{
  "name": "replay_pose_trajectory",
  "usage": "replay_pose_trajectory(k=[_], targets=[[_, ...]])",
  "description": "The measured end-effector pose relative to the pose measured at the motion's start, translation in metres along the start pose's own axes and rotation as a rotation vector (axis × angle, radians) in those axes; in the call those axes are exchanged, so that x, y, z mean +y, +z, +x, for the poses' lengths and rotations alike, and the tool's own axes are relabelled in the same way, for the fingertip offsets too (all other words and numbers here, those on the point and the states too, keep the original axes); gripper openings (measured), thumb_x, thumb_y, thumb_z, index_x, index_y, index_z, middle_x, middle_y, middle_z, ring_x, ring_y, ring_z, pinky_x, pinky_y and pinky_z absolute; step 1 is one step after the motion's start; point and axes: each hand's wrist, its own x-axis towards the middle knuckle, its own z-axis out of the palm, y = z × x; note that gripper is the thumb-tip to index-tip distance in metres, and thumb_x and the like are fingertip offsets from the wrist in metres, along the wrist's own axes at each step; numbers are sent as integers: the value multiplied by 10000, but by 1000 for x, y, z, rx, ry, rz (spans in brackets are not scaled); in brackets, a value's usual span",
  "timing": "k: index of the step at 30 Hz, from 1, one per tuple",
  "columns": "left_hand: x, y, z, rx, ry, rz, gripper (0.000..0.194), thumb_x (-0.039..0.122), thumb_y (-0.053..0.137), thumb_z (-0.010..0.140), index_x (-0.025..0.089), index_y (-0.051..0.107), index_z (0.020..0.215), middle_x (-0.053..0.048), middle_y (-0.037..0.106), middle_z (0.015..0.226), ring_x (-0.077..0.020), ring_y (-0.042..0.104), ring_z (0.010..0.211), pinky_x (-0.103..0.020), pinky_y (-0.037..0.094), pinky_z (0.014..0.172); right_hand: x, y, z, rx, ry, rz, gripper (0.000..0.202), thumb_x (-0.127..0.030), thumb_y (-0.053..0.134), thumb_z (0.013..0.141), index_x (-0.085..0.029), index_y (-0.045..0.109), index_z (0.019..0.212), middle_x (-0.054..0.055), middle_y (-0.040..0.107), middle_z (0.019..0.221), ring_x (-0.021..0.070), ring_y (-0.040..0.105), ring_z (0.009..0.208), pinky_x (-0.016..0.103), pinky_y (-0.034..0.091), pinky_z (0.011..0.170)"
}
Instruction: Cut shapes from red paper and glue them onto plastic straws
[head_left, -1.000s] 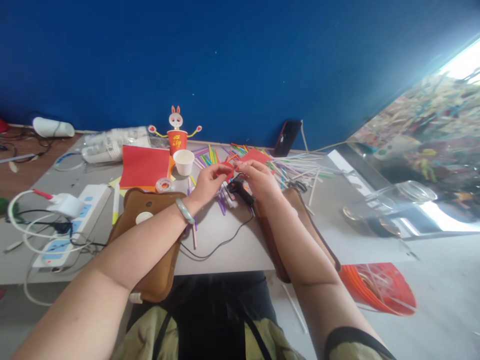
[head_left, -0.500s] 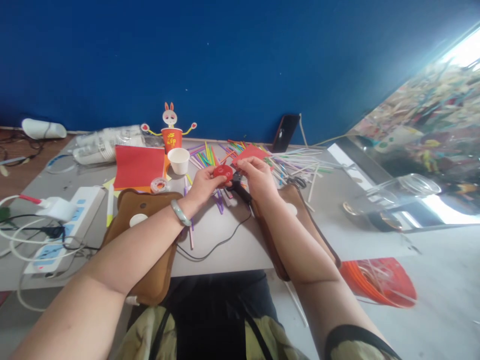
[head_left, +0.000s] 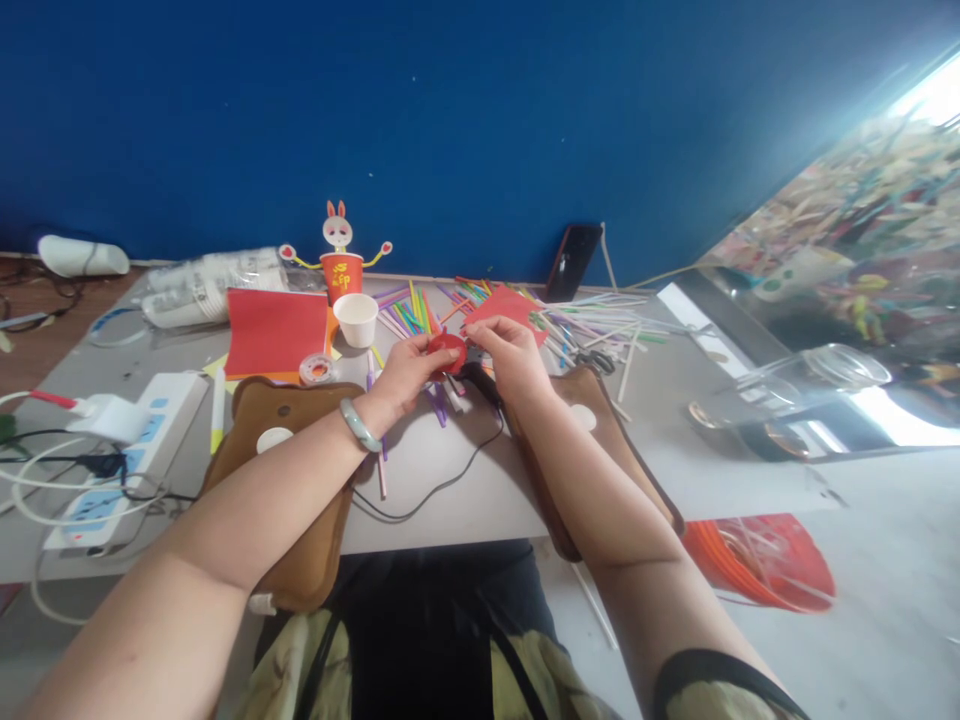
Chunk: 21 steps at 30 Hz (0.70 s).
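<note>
A small round red piece [head_left: 448, 352] is pinched in my left hand [head_left: 406, 376], between thumb and fingers. Close on its right, my right hand [head_left: 508, 357] has its fingertips pressed together at the piece's edge; whatever they grip is too small to make out. Below and between the hands lies a black corded tool [head_left: 480, 380], partly hidden. Behind my right hand is a red paper sheet [head_left: 501, 304] among colored sticks [head_left: 416, 310]. A white paper cup [head_left: 355, 320] stands left of the hands, in front of a red cup with a rabbit figure [head_left: 343, 275].
Brown cushions [head_left: 300, 560] lie beneath both forearms. At the left is a power strip [head_left: 127, 460] with cables. Red paper [head_left: 274, 335] and a tape roll [head_left: 318, 369] lie nearer. A phone [head_left: 573, 262] leans on the wall; scissors [head_left: 595, 361] and a clear jar [head_left: 810, 378] are at right.
My right hand has moved slightly left, its fingertips now at the red piece's edge. The red piece is tilted a little differently in my left hand.
</note>
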Motion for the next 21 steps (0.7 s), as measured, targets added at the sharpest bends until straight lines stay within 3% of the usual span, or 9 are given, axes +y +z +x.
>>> replay_pose_trajectory(k=[9, 21], targets=[[4, 3, -3, 28, -64, 7, 235, 241, 795, 662, 138, 660, 823, -32, 694, 699, -138, 656, 603, -241, 497, 541, 2, 1, 0, 1, 31, -2, 182, -360, 740, 670, -209, 640, 647, -18, 654, 669, 127, 576, 650, 268, 479, 670], [9, 6, -5, 60, -122, 7, 145, 230, 758, 713, 145, 654, 767, -28, 683, 658, -129, 638, 574, -251, 510, 562, 1, 4, -3, -62, 67, 56, 197, -383, 732, 682, -215, 635, 651, -21, 651, 620, 117, 573, 557, 264, 477, 577]])
